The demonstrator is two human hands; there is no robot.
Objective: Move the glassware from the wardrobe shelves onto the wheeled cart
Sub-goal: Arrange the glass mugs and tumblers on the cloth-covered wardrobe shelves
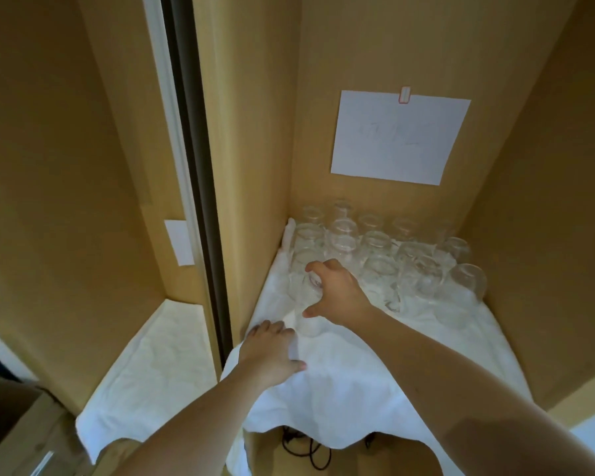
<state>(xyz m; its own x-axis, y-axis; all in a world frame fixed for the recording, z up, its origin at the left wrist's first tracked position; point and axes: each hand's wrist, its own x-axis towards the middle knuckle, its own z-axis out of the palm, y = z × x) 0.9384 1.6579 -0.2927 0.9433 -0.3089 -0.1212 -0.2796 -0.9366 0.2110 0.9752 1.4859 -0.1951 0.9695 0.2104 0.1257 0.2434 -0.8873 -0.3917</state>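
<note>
Now lift straight up, slowly: right hand (pixel 334 292) curled round the front-left glass (pixel 310 286) at frame centre; left hand (pixel 272 352) flat, released, pinning the cloth (pixel 375 372); avoid knocking neighbouring glasses (pixel 426 269) behind.

You are looking into a tan wooden wardrobe compartment (pixel 375 46) whose back panel carries a white paper sheet (pixel 399 139) held by a small clip at its top edge. A dark vertical door track (pixel 193 166) divides it from a second tan compartment on the left, where a smaller white paper label (pixel 179 242) is stuck to the wall. Both shelves are lined with crumpled white cloth (pixel 375 389), and black cables (pixel 306 451) lie in the shadowed space below.
</note>
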